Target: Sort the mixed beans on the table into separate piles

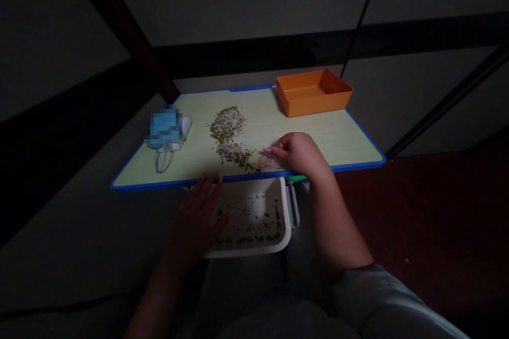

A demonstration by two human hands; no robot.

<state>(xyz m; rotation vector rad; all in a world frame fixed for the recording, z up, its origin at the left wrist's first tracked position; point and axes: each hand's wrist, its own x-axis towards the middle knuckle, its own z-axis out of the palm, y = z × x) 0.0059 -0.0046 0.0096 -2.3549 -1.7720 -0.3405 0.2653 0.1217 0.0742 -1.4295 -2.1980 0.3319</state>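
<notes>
My right hand [299, 154] rests on the pale green desk top [314, 140], its fingers pointing left beside the lower end of a scattered heap of green and white grains [227, 135]. A small pinkish patch [270, 162] lies just under those fingertips. What the fingers pinch, if anything, is hidden. My left hand [196, 228] hangs with fingers apart just below the desk's front edge, over a white tray [254, 217] holding loose dark grains, and it holds nothing.
An orange plastic tray [314, 92] stands at the desk's far right. A blurred blue object with loop straps [165, 130] lies at the left end. The desk has a blue rim [238, 176]. Dark posts and a thin black rod [360, 16] rise behind it.
</notes>
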